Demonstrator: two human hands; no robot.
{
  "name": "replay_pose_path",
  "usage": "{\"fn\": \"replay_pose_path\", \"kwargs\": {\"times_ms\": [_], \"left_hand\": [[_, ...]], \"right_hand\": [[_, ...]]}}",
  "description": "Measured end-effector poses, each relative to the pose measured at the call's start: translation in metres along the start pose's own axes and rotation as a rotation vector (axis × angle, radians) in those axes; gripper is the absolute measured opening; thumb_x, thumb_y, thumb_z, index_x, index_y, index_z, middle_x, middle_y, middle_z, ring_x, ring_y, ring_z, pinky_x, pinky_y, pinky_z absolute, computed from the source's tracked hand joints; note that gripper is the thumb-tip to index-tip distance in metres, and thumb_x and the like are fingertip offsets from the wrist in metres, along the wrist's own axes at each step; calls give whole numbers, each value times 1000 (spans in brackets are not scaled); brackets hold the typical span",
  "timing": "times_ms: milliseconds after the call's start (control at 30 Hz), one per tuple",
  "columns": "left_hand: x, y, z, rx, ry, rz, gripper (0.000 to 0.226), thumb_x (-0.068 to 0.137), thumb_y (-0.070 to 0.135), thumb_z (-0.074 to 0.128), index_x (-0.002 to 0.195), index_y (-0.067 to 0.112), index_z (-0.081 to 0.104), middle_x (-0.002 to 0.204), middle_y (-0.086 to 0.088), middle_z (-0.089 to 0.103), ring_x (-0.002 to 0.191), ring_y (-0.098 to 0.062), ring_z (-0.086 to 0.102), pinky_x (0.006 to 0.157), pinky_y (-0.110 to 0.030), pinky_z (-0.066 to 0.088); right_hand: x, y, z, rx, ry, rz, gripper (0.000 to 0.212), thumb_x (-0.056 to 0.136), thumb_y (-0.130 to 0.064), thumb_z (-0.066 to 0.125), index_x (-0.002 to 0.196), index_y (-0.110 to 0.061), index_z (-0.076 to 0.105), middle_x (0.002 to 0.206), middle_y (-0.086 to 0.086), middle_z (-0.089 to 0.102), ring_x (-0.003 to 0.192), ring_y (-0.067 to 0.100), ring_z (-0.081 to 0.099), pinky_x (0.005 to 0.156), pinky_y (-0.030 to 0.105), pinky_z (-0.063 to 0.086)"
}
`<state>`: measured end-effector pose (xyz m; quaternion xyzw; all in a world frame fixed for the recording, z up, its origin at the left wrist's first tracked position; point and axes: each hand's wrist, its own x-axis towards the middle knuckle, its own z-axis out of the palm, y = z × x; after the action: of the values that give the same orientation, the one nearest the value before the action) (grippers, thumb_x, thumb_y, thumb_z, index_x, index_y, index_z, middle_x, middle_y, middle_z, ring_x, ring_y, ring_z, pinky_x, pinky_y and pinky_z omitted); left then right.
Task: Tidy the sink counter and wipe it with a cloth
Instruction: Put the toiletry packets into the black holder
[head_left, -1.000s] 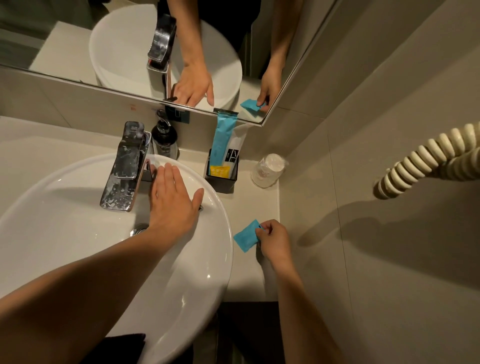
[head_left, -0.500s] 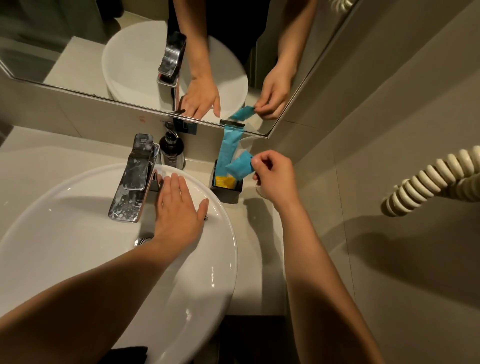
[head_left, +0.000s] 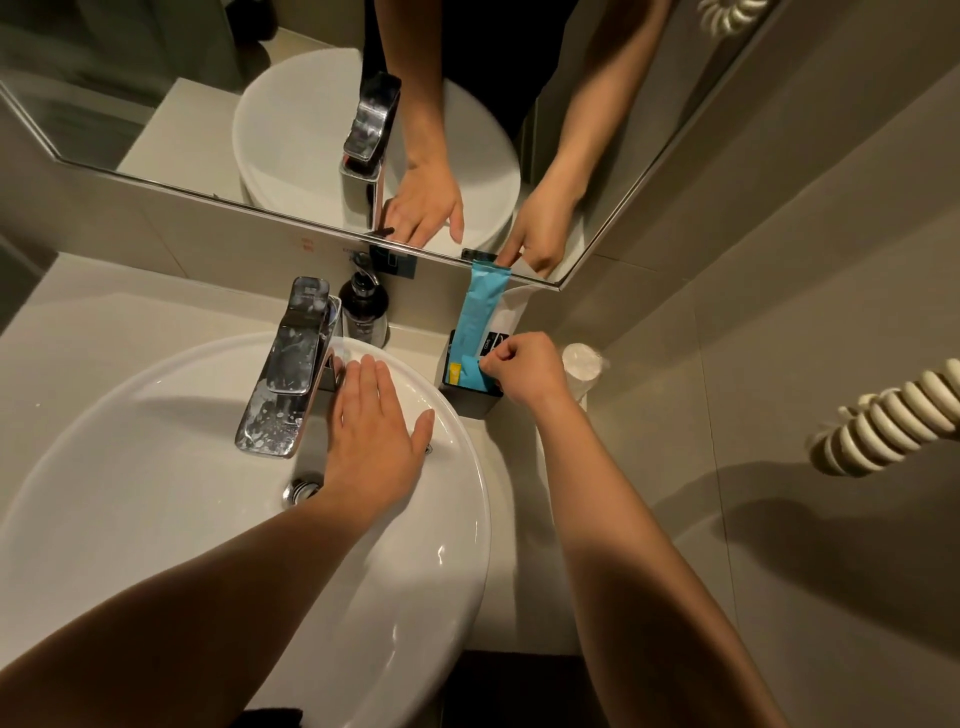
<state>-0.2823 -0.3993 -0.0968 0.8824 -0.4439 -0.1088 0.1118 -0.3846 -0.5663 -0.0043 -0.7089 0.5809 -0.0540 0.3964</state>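
A round white basin (head_left: 156, 519) fills the left of the counter (head_left: 519, 478). My left hand (head_left: 376, 431) lies flat and open on the basin's back rim, beside the chrome tap (head_left: 285, 374). My right hand (head_left: 524, 369) pinches a small blue packet (head_left: 472, 375) that sits partly inside a black holder box (head_left: 470, 402) at the back of the counter. The box also holds a tall blue sachet (head_left: 480, 312), a white packet and a small yellow item (head_left: 455, 373). No cloth is in view.
A dark soap pump bottle (head_left: 363, 312) stands behind the tap. A wrapped upturned cup (head_left: 582, 364) sits in the right corner. The mirror (head_left: 311, 114) runs along the back wall. A cream coiled cord (head_left: 883, 415) hangs off the right wall.
My right hand lifted the small blue packet from the counter's front, carried it back to the black holder box and lowered it in. My left hand stayed on the basin rim.
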Motion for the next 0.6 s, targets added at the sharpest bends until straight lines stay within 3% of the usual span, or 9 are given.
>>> {"fn": "replay_pose_path", "kwargs": {"times_ms": [100, 233, 300, 433, 600], "left_hand": [[0, 0, 2, 5, -3, -5, 87, 100, 65, 17, 160, 5, -2, 170, -15, 5, 157, -30, 0, 126, -47, 11], [1, 0, 2, 10, 4, -7, 87, 100, 65, 19, 160, 5, -1, 170, -15, 6, 157, -30, 2, 126, -46, 10], [2, 0, 3, 9, 6, -9, 87, 100, 65, 19, 160, 5, 0, 170, -15, 7, 157, -30, 3, 125, -46, 10], [2, -1, 3, 30, 15, -4, 87, 100, 65, 18, 160, 3, 4, 169, -17, 13, 156, -32, 8, 125, -47, 14], [2, -1, 3, 41, 4, -7, 87, 99, 65, 15, 159, 3, 5, 169, -18, 14, 156, -33, 9, 125, -48, 17]], "right_hand": [[0, -1, 3, 47, 26, 30, 16, 90, -11, 77, 81, 2, 74, 101, 11, 77, 98, 23, 71, 52, 20, 42], [0, 0, 7, 30, 38, 45, 12, 89, -9, 77, 81, 0, 76, 108, 12, 78, 104, 26, 72, 50, 17, 41], [0, 2, 10, -25, 36, 55, 11, 90, -10, 77, 81, -2, 76, 109, 11, 77, 103, 25, 72, 48, 17, 39], [1, 9, 15, -111, 22, 71, 3, 87, -15, 81, 85, -13, 80, 105, 8, 77, 89, 20, 66, 59, 23, 41], [0, 12, 18, -90, 50, 64, 2, 88, -16, 81, 87, -15, 81, 104, 3, 77, 87, 15, 64, 52, 19, 38]]}}
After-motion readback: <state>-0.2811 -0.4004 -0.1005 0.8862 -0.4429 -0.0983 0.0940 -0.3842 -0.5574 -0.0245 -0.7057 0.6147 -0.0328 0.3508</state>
